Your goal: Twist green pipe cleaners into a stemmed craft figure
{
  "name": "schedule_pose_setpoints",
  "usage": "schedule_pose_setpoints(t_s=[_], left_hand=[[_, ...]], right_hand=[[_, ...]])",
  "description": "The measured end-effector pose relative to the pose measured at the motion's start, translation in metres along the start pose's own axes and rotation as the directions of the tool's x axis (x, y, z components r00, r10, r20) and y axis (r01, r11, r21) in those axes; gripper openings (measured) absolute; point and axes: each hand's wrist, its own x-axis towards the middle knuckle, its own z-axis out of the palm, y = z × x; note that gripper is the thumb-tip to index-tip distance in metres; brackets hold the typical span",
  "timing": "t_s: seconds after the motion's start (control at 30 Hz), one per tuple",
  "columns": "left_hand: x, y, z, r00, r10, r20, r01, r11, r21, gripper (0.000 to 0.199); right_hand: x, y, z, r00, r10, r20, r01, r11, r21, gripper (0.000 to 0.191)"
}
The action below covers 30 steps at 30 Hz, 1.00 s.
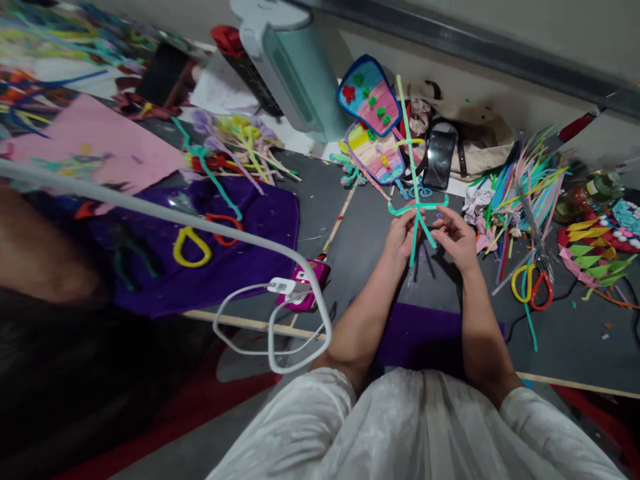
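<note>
Your left hand (400,235) and right hand (456,239) meet over the grey mat (350,247), both working on a green pipe-cleaner figure (415,200). Its long stem stands nearly upright from your hands toward the wall, with a short crossbar sitting just above your knuckles and two teal strands trailing down between your palms. The fingers of your left hand curl in and pinch the stem just under the crossbar; the fingertips of your right hand are drawn together on the strand beside it, though the exact contact is too small to make out. Just beyond the figure, two fan-shaped striped craft pieces (373,120) lie one overlapping the other. To your right a bundle of loose pipe cleaners (525,187) fans across the mat, and near it lie scissors with yellow and red handles (533,287). To your left a purple cloth (235,247) carries a second pair of scissors with yellow and red loops (200,243), and a pink phone (305,287) rests at the cloth's edge with a white cable (270,333) plugged into it. A pale blue appliance (295,73) stands behind, against the wall.
</note>
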Motion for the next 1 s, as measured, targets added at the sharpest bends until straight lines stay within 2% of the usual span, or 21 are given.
schedule_pose_setpoints(t_s=[0.17, 0.33, 0.43, 0.67, 1.0], left_hand=[[-0.006, -0.012, 0.005, 0.996, 0.066, 0.053, -0.068, 0.997, 0.028, 0.029], [-0.007, -0.011, 0.003, 0.993, 0.01, 0.116, -0.021, 0.996, 0.092, 0.044], [-0.007, -0.009, 0.002, 0.986, -0.062, 0.156, 0.041, 0.99, 0.134, 0.047], [-0.011, -0.008, 0.003, 0.975, -0.16, 0.157, 0.133, 0.976, 0.172, 0.035], [-0.014, -0.004, 0.002, 0.94, -0.261, 0.22, 0.25, 0.965, 0.076, 0.027]], right_hand=[[0.0, 0.005, 0.019, 0.971, -0.145, -0.19, 0.068, 0.929, -0.363, 0.027], [-0.001, 0.007, 0.024, 0.933, -0.216, -0.286, 0.045, 0.863, -0.504, 0.027], [-0.002, 0.005, 0.022, 0.927, -0.206, -0.313, 0.017, 0.857, -0.515, 0.029], [-0.003, 0.005, 0.02, 0.898, -0.049, -0.438, -0.19, 0.854, -0.485, 0.036], [0.001, 0.014, 0.019, 0.863, 0.067, -0.501, -0.227, 0.937, -0.266, 0.031]])
